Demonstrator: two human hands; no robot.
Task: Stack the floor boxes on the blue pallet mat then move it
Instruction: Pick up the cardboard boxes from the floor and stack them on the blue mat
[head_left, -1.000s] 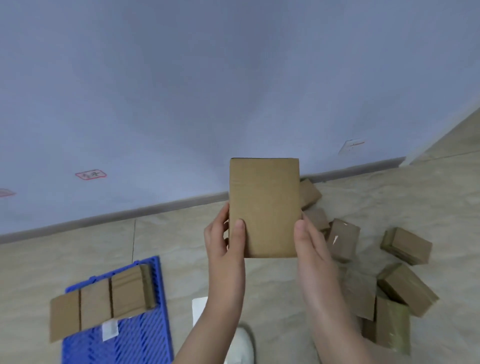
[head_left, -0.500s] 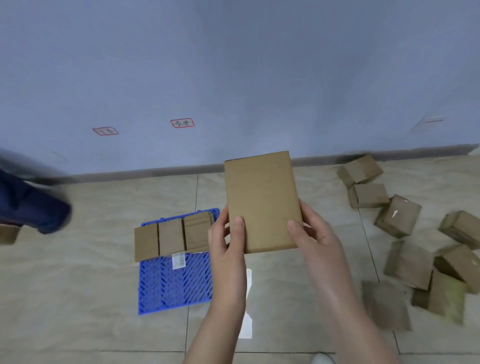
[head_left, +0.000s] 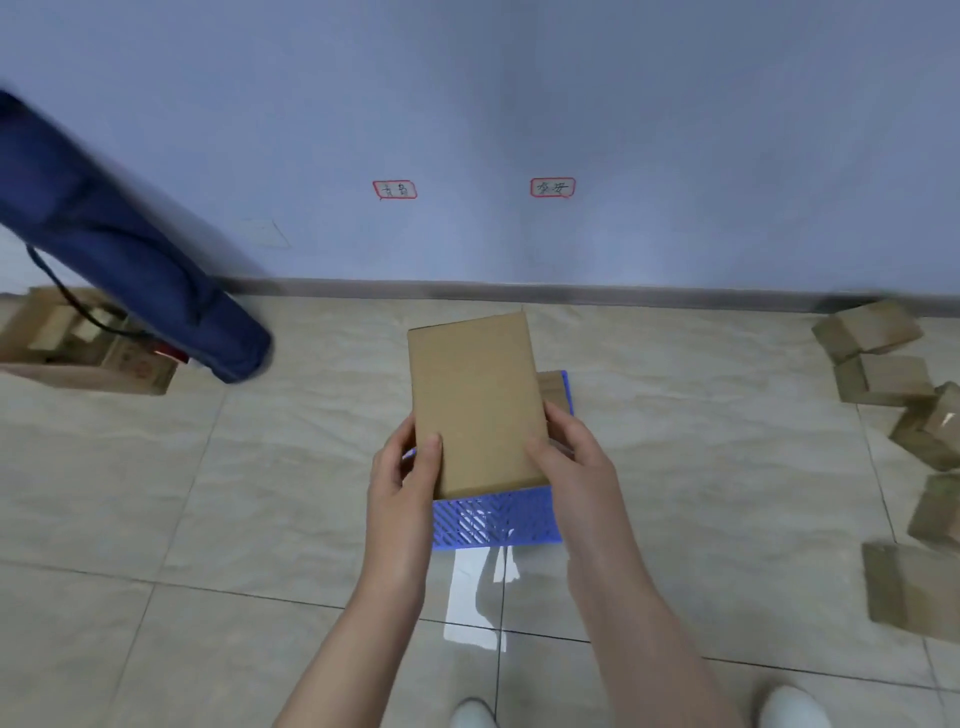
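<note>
Box (head_left: 475, 405) held up flat, left hand (head_left: 402, 478) and right hand (head_left: 571, 462) gripping lower corners, thumbs on top. Now in front of blue mat (head_left: 493, 519), previously off to left. Loose boxes (head_left: 883, 374) now at far right edge.
</note>
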